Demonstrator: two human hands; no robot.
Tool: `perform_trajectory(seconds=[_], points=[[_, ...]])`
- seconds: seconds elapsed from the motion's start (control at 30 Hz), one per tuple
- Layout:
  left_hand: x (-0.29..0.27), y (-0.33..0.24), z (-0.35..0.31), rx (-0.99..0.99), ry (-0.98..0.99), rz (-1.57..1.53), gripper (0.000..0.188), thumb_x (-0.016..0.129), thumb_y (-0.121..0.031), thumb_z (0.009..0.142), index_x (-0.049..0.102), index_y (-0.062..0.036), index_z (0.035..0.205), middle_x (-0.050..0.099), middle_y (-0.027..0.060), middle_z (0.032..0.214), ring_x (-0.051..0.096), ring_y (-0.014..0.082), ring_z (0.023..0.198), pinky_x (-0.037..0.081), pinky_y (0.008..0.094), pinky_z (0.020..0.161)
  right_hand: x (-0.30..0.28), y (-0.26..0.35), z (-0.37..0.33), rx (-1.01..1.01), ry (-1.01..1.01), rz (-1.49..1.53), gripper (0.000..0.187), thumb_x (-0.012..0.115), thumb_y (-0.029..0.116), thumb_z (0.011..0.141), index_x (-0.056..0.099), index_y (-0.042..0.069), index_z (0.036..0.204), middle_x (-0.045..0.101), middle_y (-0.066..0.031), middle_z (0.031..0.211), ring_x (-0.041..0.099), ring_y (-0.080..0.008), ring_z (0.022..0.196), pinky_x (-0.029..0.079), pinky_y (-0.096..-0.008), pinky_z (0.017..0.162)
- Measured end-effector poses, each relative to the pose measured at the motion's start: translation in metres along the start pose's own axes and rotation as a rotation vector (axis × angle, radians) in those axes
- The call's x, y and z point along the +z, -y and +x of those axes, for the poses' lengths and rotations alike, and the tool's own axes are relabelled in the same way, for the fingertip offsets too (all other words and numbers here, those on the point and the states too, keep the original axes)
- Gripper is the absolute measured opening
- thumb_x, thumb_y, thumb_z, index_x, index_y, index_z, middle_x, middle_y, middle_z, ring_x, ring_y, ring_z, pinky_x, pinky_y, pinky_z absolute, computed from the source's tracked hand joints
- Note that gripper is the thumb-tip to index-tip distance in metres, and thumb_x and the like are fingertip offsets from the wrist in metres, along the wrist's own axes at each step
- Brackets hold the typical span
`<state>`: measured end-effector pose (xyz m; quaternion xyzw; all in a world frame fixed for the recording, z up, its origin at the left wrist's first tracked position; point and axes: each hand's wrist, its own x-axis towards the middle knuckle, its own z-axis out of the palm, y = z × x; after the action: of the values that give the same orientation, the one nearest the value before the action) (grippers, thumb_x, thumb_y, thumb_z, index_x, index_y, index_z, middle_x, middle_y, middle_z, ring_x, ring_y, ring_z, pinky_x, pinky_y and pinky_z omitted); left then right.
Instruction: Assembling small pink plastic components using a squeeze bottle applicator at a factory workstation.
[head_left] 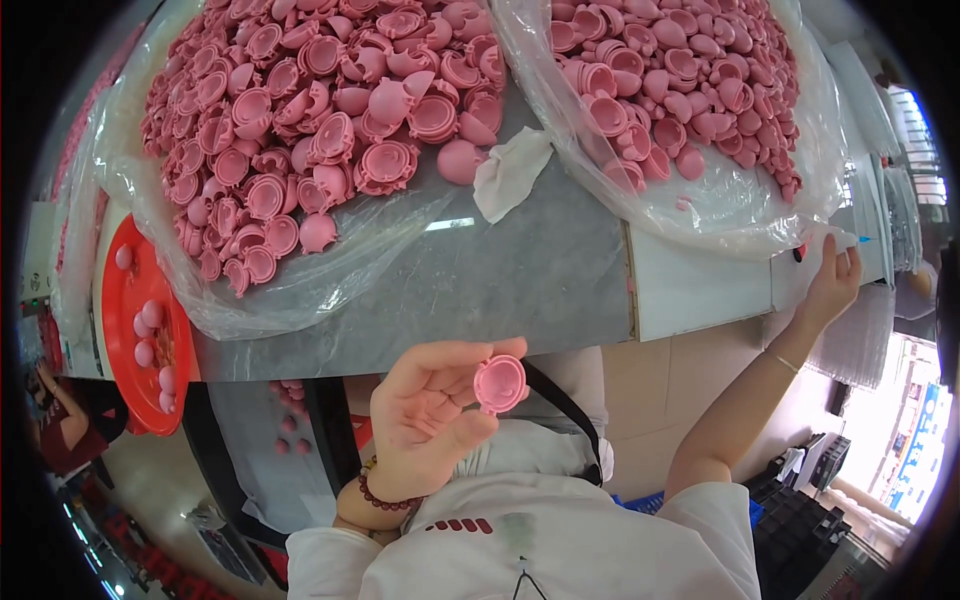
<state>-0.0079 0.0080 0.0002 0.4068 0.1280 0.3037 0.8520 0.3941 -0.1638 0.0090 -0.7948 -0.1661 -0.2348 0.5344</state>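
My left hand is raised in front of my body, closed on a small pink round shell half. The fingers and thumb grip the shell by its rim, and its hollow side with small tabs shows. My right arm stretches far out to the right. There my right hand has its fingers around a small white object with a blue tip, near the table's edge. Its kind is too small to make out. On the table lies a large heap of similar pink shells on clear plastic, and a second heap stands to its right.
A white cloth lies between the heaps on the grey tabletop. At the left, an orange-red tray holds several pink balls. A strip of white board runs along the right. Another person is at the far left.
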Motion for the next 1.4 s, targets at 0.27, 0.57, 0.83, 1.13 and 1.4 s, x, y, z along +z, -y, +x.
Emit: perform_trajectory(seconds=[0.27, 0.57, 0.83, 1.13, 1.4], points=[[0.0, 0.003, 0.0, 0.129, -0.047, 0.27, 0.037, 0.056, 0.006, 0.078, 0.041, 0.0046, 0.112, 0.046, 0.0262, 0.118, 0.05, 0.0253, 0.109, 0.042, 0.0338, 0.091, 0.01, 0.013, -0.004, -0.315, -0.313, -0.406, 0.055, 0.069, 0.015, 0.073, 0.041, -0.007, 0.114, 0.054, -0.0108, 0.1, 0.053, -0.0187, 0.088, 0.043, -0.0271, 0.079], [0.007, 0.001, 0.002, 0.145, -0.055, 0.271, 0.036, 0.058, 0.004, 0.077, 0.042, 0.0047, 0.11, 0.047, 0.0266, 0.117, 0.052, 0.026, 0.105, 0.042, 0.0339, 0.09, 0.032, 0.099, -0.055, -0.323, 0.214, 0.123, 0.01, 0.059, 0.006, 0.079, 0.058, -0.004, 0.08, 0.053, -0.004, 0.066, 0.051, -0.0109, 0.064, 0.04, -0.0209, 0.058], [0.002, -0.001, -0.005, 0.143, -0.044, 0.245, 0.037, 0.059, 0.004, 0.077, 0.043, 0.0047, 0.109, 0.047, 0.0269, 0.116, 0.052, 0.0258, 0.106, 0.042, 0.0334, 0.089, 0.083, 0.117, -0.074, -0.681, 0.786, -0.225, 0.02, 0.049, -0.003, 0.075, 0.06, 0.003, 0.092, 0.053, -0.0107, 0.083, 0.053, -0.0256, 0.073, 0.042, -0.0327, 0.066], [-0.002, -0.001, -0.002, 0.114, -0.071, 0.228, 0.036, 0.059, 0.004, 0.077, 0.043, 0.0043, 0.109, 0.047, 0.0271, 0.116, 0.051, 0.0258, 0.107, 0.043, 0.0329, 0.089, 0.071, 0.13, -0.087, -0.315, 0.748, -0.264, 0.021, 0.055, 0.003, 0.074, 0.059, 0.002, 0.095, 0.054, -0.0061, 0.08, 0.05, -0.0143, 0.07, 0.042, -0.0249, 0.059], [-0.007, -0.002, -0.003, 0.15, -0.05, 0.227, 0.035, 0.059, 0.005, 0.077, 0.044, 0.004, 0.108, 0.047, 0.0276, 0.117, 0.05, 0.0263, 0.108, 0.042, 0.0328, 0.089, 0.075, 0.114, -0.084, -0.417, 0.693, -0.231, 0.023, 0.061, 0.008, 0.074, 0.061, 0.002, 0.096, 0.059, -0.0053, 0.083, 0.053, -0.0105, 0.072, 0.042, -0.0225, 0.059]])
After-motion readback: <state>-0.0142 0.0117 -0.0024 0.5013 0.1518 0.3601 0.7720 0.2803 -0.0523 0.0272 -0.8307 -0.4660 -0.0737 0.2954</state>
